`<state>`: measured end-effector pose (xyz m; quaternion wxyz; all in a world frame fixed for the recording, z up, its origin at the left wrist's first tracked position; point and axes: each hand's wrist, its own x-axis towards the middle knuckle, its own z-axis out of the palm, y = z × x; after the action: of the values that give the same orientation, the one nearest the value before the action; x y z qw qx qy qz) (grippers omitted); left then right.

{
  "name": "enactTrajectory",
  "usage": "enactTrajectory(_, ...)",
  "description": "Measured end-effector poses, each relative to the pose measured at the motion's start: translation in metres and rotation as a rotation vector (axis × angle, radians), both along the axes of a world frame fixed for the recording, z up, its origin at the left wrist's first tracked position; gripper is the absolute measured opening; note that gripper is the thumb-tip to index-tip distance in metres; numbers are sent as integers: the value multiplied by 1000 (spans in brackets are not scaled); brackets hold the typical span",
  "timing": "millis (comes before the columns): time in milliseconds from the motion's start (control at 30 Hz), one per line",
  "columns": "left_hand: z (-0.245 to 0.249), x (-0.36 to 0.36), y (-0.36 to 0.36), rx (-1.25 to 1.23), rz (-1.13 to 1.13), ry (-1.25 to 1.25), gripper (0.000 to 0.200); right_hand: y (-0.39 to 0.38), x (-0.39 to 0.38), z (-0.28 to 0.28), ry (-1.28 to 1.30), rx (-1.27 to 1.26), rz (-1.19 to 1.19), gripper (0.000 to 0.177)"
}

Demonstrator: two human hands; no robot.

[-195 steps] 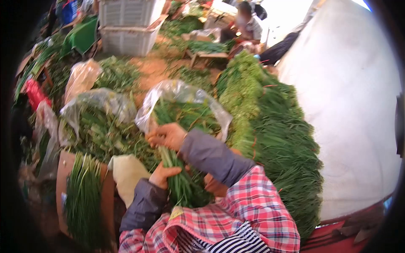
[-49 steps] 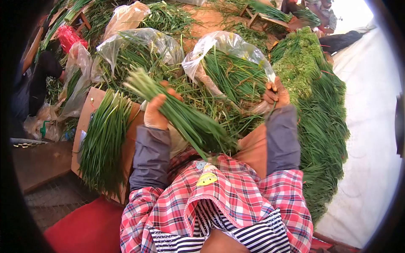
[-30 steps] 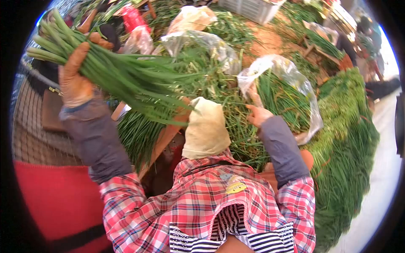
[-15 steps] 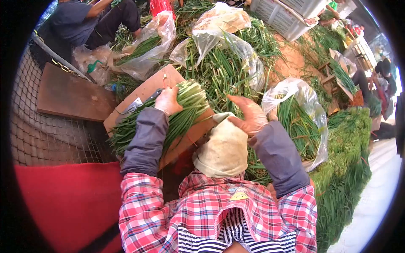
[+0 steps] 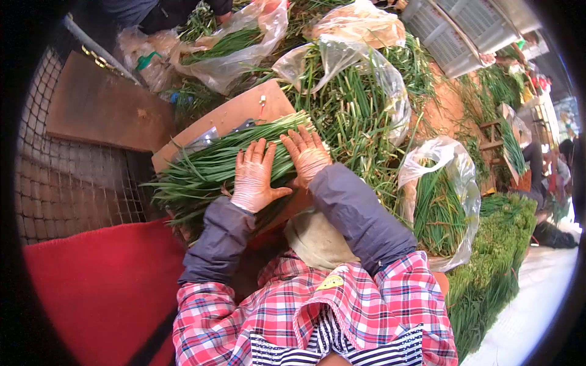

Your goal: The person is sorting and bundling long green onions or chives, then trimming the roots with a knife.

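A bundle of long green stalks (image 5: 210,160) lies across a tilted wooden board (image 5: 244,110), its pale ends toward the upper right. My left hand (image 5: 254,180) rests on the leafy middle of the bundle with fingers spread. On the pale ends lies my right hand (image 5: 308,155), its fingers extended and slightly apart. Both hands wear thin, clear gloves. Behind the bundle a metal blade (image 5: 204,139) shows in part on the board; its handle is mostly hidden by the stalks.
Open plastic bags of green stalks stand ahead (image 5: 348,85) and at the right (image 5: 441,210). A long green pile (image 5: 497,250) lies at far right. Red cloth (image 5: 104,293) covers the lower left. White crates (image 5: 442,36) and a seated person's dark clothing (image 5: 177,12) are farther back.
My right hand has moved left from the air onto the pale ends. My left hand has shifted down from the bundle's far edge onto its middle, fingers now spread. The view has shifted slightly.
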<state>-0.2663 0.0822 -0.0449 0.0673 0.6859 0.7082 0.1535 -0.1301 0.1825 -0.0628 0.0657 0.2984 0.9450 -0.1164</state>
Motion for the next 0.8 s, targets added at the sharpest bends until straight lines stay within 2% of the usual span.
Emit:
enactTrajectory(100, -15, 10, -3, 10, 82, 24, 104, 13, 3, 7, 75, -160, 40, 104)
enactTrajectory(133, -16, 9, -3, -2, 104, 29, 105, 23, 5, 5, 216, -232, 68, 100)
enactTrajectory(167, -18, 7, -4, 1, 122, 35, 105, 31, 16, 5, 451, -356, -1, 85)
enactTrajectory(200, -19, 7, -3, 7, 135, 40, 105, 38, 20, -9, 839, -707, -181, 69)
enactTrajectory(267, -20, 8, -3, 2, 138, 48, 105, 50, 35, -7, 1050, -719, -485, 42)
enactTrajectory(300, -21, 9, -3, 0, 144, 54, 105, 54, 41, 13, 871, -384, -568, 30)
enactTrajectory(333, -21, 11, -4, 0, 151, 61, 105, 53, 41, 30, 780, -156, -553, 28)
enactTrajectory(433, -18, 14, -4, -43, 172, 89, 104, 56, 23, 46, 407, 9, -406, 39)
enactTrajectory(467, -15, 13, -2, -65, 176, 99, 104, 55, 9, 60, 219, -86, -457, 50)
enactTrajectory(500, -15, 14, -3, -47, 175, 98, 104, 61, -3, 49, 111, -107, -470, 54)
enactTrajectory(567, -16, 15, -4, -14, 176, 96, 103, 67, -28, 46, -155, -143, -511, 52)
enactTrajectory(767, -21, 13, -6, -25, 197, 55, 106, 84, -37, 18, -217, -121, -439, 38)
enactTrajectory(800, -22, 13, -6, -19, 197, 45, 106, 88, -31, 15, -197, -74, -539, 33)
